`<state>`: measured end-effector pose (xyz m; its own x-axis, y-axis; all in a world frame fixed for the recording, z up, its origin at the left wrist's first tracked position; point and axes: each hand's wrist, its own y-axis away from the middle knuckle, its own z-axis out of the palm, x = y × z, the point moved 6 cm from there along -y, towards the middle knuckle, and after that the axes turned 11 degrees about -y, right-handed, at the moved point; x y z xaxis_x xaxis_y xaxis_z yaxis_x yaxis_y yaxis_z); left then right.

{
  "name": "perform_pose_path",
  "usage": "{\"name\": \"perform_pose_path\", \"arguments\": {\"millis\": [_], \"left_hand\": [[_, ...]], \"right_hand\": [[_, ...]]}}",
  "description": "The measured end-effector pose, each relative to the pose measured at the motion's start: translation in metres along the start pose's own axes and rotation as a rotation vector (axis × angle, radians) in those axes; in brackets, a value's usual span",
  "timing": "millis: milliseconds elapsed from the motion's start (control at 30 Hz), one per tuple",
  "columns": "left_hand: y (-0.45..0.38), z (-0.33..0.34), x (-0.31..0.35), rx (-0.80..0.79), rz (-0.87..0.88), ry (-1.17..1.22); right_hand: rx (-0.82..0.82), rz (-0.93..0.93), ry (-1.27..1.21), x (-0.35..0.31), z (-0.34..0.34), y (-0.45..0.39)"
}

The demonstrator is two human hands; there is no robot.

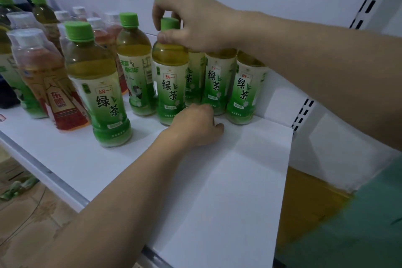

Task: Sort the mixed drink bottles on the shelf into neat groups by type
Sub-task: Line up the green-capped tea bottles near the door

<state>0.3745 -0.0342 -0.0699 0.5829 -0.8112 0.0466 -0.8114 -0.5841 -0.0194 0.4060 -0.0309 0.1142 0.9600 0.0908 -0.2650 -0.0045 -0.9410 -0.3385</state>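
Head view: right hand grips upright green tea bottle by its cap.

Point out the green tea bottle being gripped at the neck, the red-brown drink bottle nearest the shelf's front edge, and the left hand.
Gripped green tea bottle (170, 87): head view, on its label.
Red-brown drink bottle (57, 95): head view, on its label.
Left hand (195, 125): head view, on its back.

Two bare forearms are seen, with no sleeves, watch or rings; a teal-green garment is glimpsed at five o'clock.
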Motion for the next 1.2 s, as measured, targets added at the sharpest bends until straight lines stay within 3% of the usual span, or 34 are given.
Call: {"name": "perform_pose_path", "arguments": {"millis": [167,333,367,467,533,733,933,1200], "left_hand": [[0.041,-0.046,-0.007,-0.090,0.139,-0.209],[0.056,-0.063,-0.046,-0.075,-0.003,-0.307],[0.051,-0.055,-0.045,-0.058,-0.022,-0.240],[0.038,-0.030,-0.024,-0.008,0.043,0.285],[0.033,-0.019,-0.011,0.022,0.086,0.452],[0.024,-0.005,-0.008,0.104,0.118,0.450],[0.018,0.006,-0.004,0.109,0.168,0.352],[0.015,0.011,-0.003,0.084,0.260,0.389]], "right_hand": [[0.063,-0.008,-0.040,0.008,-0.020,0.024],[0.103,0.014,-0.060,0.018,-0.048,0.054],[0.092,0.029,-0.066,0.019,-0.052,0.060],[0.072,0.044,-0.059,0.024,-0.056,0.073],[0.052,0.046,-0.035,0.028,-0.058,0.081],[0.075,0.101,-0.028,0.041,-0.061,0.098],[-0.015,0.152,0.057,0.040,-0.054,0.098],[-0.110,0.281,0.166,0.033,-0.049,0.081]]}}
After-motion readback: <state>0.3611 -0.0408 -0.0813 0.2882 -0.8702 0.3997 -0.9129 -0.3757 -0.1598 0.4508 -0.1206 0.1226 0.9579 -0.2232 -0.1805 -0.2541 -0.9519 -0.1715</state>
